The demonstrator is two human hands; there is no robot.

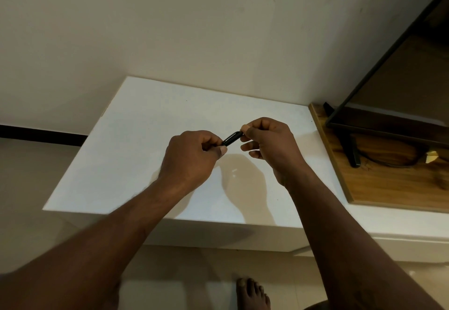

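Note:
A small black oblong object [232, 138], glossy and rounded at its ends, is held in the air above a white tabletop [150, 139]. My left hand [192, 158] pinches its lower left end between thumb and curled fingers. My right hand [269, 143] pinches its upper right end with thumb and forefinger, the other fingers loosely curled below. Both hands cast a shadow on the white surface beneath them. What the object is cannot be made out.
A wooden board [388, 183] lies at the right on the white ledge, with a dark-framed screen [379, 125] on a black stand and a dark cable on it. A plain wall rises behind. A bare foot [251, 294] stands on the tiled floor.

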